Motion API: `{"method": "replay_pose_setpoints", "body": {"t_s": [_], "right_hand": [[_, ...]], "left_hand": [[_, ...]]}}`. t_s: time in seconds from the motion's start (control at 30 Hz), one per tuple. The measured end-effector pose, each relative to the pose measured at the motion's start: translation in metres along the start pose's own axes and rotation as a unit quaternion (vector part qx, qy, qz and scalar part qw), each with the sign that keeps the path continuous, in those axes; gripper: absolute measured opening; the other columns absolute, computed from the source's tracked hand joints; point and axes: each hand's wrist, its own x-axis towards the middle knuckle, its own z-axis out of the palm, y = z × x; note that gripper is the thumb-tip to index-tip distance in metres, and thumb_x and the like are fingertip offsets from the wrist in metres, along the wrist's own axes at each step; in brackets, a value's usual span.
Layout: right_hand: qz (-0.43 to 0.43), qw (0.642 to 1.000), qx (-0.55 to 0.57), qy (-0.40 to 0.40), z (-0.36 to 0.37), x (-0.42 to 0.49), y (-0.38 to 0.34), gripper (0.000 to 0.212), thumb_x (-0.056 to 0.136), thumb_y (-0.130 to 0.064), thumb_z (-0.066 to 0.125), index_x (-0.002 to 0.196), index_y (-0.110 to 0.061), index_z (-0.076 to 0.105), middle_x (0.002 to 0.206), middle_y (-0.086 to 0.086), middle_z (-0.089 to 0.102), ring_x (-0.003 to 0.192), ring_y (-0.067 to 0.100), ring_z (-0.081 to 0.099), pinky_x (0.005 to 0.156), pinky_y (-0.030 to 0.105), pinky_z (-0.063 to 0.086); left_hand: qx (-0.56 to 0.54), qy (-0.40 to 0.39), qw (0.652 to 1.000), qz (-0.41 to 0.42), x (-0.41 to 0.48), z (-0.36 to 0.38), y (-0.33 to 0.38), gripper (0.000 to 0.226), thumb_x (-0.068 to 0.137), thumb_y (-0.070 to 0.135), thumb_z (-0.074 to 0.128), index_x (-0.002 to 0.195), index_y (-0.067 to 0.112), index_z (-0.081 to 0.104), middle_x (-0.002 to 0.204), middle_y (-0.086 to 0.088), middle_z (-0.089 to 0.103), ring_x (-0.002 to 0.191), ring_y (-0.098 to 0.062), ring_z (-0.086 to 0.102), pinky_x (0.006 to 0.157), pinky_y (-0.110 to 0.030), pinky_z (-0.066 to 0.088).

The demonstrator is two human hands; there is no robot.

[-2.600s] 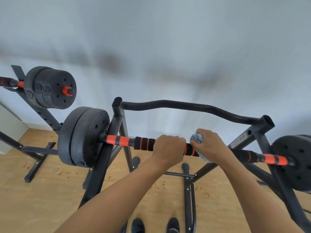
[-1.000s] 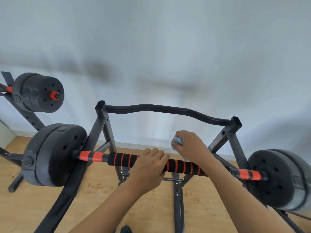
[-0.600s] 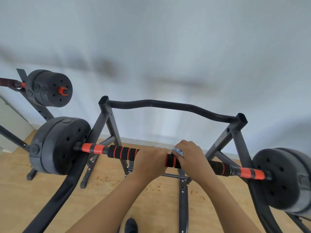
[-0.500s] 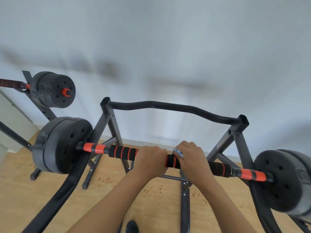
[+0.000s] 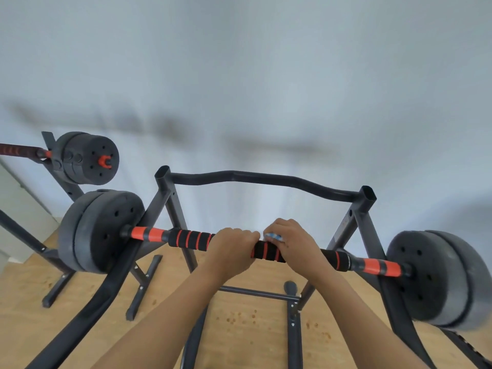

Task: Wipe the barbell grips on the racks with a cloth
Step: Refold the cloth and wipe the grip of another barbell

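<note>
A barbell lies across a black rack (image 5: 356, 225), its grip (image 5: 190, 239) black foam with orange stripes. My left hand (image 5: 231, 251) is wrapped over the grip just left of centre. My right hand (image 5: 294, 242) sits right beside it, pressing a small blue-white cloth (image 5: 273, 237) against the grip with curled fingers. Only a corner of the cloth shows between the two hands. Dark weight plates sit at the bar's left end (image 5: 98, 230) and right end (image 5: 436, 278).
A second barbell (image 5: 85, 158) rests on another rack at the far left. The rack's curved top bar (image 5: 255, 179) runs behind my hands against a pale wall. Rack feet and braces (image 5: 292, 323) stand on the wooden floor below.
Over the last second my left hand closed round the grip and my right hand came down with the cloth onto the bar beside it. The view has shifted slightly.
</note>
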Motion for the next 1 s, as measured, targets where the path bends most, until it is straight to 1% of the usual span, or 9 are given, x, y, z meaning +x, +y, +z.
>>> {"method": "replay_pose_setpoints", "body": {"t_s": [0.07, 0.17, 0.3, 0.43, 0.5, 0.6, 0.67, 0.8, 1.0], "right_hand": [[-0.007, 1.0, 0.008, -0.004, -0.001, 0.001, 0.001, 0.019, 0.104, -0.019, 0.053, 0.105, -0.03, 0.069, 0.102, -0.022, 0.059, 0.1, 0.005, 0.047, 0.08, 0.024, 0.042], [-0.017, 1.0, 0.01, -0.001, -0.002, 0.0, 0.003, 0.021, 0.102, -0.015, 0.054, 0.101, -0.031, 0.069, 0.101, -0.023, 0.058, 0.1, 0.007, 0.046, 0.081, 0.025, 0.044], [-0.04, 0.999, 0.01, 0.011, 0.0, 0.0, 0.007, 0.024, 0.101, -0.009, 0.057, 0.098, -0.03, 0.069, 0.1, -0.025, 0.056, 0.099, 0.009, 0.046, 0.081, 0.027, 0.046], [-0.039, 0.999, -0.009, 0.016, 0.0, 0.006, 0.013, 0.024, 0.103, -0.011, 0.055, 0.107, -0.031, 0.068, 0.106, -0.025, 0.056, 0.1, 0.007, 0.046, 0.08, 0.027, 0.048], [-0.031, 0.999, -0.012, 0.009, -0.002, 0.013, 0.017, 0.024, 0.103, -0.013, 0.053, 0.108, -0.032, 0.068, 0.105, -0.022, 0.058, 0.098, 0.007, 0.047, 0.08, 0.028, 0.05], [-0.03, 0.999, -0.012, -0.008, -0.003, 0.02, 0.019, 0.023, 0.104, -0.018, 0.051, 0.105, -0.034, 0.068, 0.102, -0.021, 0.059, 0.095, 0.007, 0.049, 0.081, 0.03, 0.05], [-0.034, 0.999, -0.012, -0.019, -0.004, 0.025, 0.02, 0.022, 0.105, -0.021, 0.051, 0.105, -0.034, 0.069, 0.1, -0.02, 0.059, 0.095, 0.007, 0.05, 0.082, 0.031, 0.05], [-0.041, 0.999, -0.007, -0.031, -0.005, 0.028, 0.022, 0.02, 0.104, -0.02, 0.053, 0.103, -0.033, 0.068, 0.099, -0.02, 0.059, 0.094, 0.007, 0.049, 0.08, 0.029, 0.048], [-0.048, 0.998, -0.037, -0.011, -0.004, 0.033, 0.025, 0.026, 0.098, -0.009, 0.057, 0.106, -0.031, 0.068, 0.101, -0.018, 0.059, 0.093, 0.008, 0.047, 0.076, 0.028, 0.049]], "left_hand": [[0.007, 0.013, 0.999, -0.037, -0.002, 0.005, 0.007, 0.024, 0.09, 0.036, 0.065, 0.077, 0.024, 0.048, 0.059, 0.01, 0.045, 0.051, -0.012, 0.049, 0.051, -0.028, 0.044], [0.008, -0.034, 0.999, -0.032, 0.008, -0.004, 0.003, 0.022, 0.091, 0.035, 0.058, 0.074, 0.025, 0.048, 0.061, 0.009, 0.049, 0.051, -0.008, 0.044, 0.051, -0.026, 0.034], [-0.034, -0.143, 0.989, -0.03, 0.023, -0.013, -0.003, 0.019, 0.086, 0.037, 0.061, 0.073, 0.023, 0.058, 0.063, 0.007, 0.057, 0.054, -0.012, 0.054, 0.054, -0.027, 0.042], [-0.133, -0.257, 0.957, -0.036, 0.045, -0.024, -0.013, 0.024, 0.076, 0.041, 0.073, 0.078, 0.018, 0.065, 0.062, 0.005, 0.061, 0.055, -0.014, 0.057, 0.059, -0.029, 0.05], [-0.129, -0.224, 0.966, -0.02, 0.044, -0.021, -0.015, 0.02, 0.076, 0.043, 0.072, 0.079, 0.024, 0.064, 0.063, 0.008, 0.063, 0.056, -0.011, 0.059, 0.059, -0.028, 0.051], [0.001, -0.032, 0.999, 0.007, 0.025, 0.002, 0.0, 0.021, 0.087, 0.04, 0.067, 0.078, 0.026, 0.054, 0.06, 0.012, 0.054, 0.05, -0.01, 0.051, 0.051, -0.027, 0.043], [-0.003, 0.032, 0.999, -0.015, 0.017, 0.012, 0.008, 0.023, 0.088, 0.036, 0.07, 0.077, 0.025, 0.052, 0.058, 0.012, 0.05, 0.048, -0.011, 0.049, 0.049, -0.028, 0.045], [0.003, -0.027, 0.999, -0.037, 0.027, 0.001, 0.007, 0.011, 0.093, 0.036, 0.056, 0.088, 0.026, 0.059, 0.064, 0.01, 0.053, 0.058, -0.012, 0.055, 0.055, -0.027, 0.044], [-0.028, -0.167, 0.985, -0.038, 0.049, -0.018, 0.0, 0.013, 0.088, 0.033, 0.059, 0.086, 0.021, 0.063, 0.067, 0.005, 0.057, 0.06, -0.015, 0.057, 0.062, -0.031, 0.053]]}}
